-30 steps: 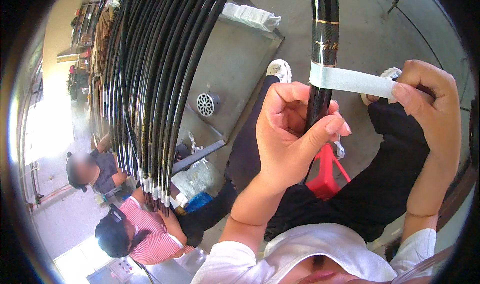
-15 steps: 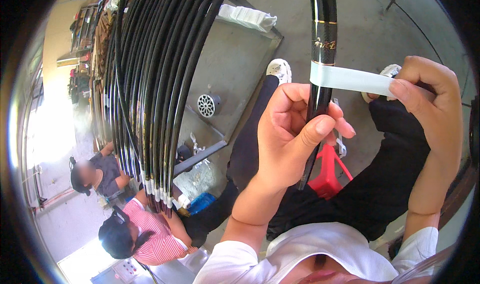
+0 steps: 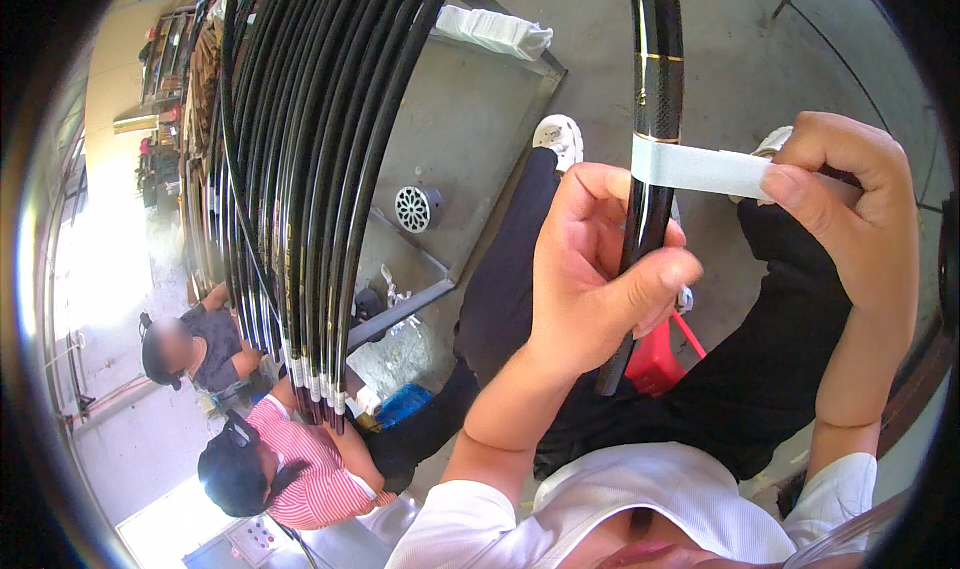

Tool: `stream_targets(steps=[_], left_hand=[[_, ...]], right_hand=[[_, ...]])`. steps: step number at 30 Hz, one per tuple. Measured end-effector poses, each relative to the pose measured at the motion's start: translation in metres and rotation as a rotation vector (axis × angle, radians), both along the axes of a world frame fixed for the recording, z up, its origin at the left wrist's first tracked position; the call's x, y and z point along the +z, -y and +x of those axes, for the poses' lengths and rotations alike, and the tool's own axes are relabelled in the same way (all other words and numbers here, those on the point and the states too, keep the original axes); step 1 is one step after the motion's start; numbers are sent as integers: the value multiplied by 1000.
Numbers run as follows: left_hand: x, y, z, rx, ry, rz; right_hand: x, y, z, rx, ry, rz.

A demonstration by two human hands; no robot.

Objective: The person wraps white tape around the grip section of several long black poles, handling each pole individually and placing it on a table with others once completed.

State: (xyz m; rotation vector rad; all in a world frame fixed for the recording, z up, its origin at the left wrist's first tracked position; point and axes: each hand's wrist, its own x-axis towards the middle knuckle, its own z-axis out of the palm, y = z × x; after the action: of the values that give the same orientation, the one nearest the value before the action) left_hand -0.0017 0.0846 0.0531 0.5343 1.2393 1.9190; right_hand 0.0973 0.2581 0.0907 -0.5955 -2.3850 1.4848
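Observation:
My left hand (image 3: pixel 605 279) is closed round a glossy black fishing rod section (image 3: pixel 658 89) with thin gold rings. The rod stands nearly upright in the picture, its lower end below my hand. A strip of pale tape (image 3: pixel 708 172) goes round the rod just above my left fingers and stretches taut to the right. My right hand (image 3: pixel 850 189) pinches the other end of the tape between thumb and forefinger. Whatever lies behind the right fingers is hidden.
Many black rods (image 3: pixel 300 169) lie side by side on a metal frame (image 3: pixel 400 314) at left. A red plastic stool (image 3: pixel 655 361) stands below my hands. A white-wrapped bundle (image 3: pixel 495 34) rests on the frame. Two people, one in a striped shirt (image 3: pixel 310 469), sit at lower left.
The rod has turned, so its gold marking faces further left, and it has shifted slightly right. The tape between the rod and my right hand is shorter. My left thumb has moved right.

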Motion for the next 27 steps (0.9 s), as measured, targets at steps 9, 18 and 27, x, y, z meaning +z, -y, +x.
stream_targets(steps=[9, 18, 27], left_hand=[[6, 0, -1, -47, 164, 23], [2, 3, -5, -16, 45, -23], [-4, -1, -4, 154, -145, -263]], right_hand=[[3, 0, -2, 4, 33, -68], [2, 0, -2, -6, 20, -36], [9, 15, 3, -10, -149, 113]])
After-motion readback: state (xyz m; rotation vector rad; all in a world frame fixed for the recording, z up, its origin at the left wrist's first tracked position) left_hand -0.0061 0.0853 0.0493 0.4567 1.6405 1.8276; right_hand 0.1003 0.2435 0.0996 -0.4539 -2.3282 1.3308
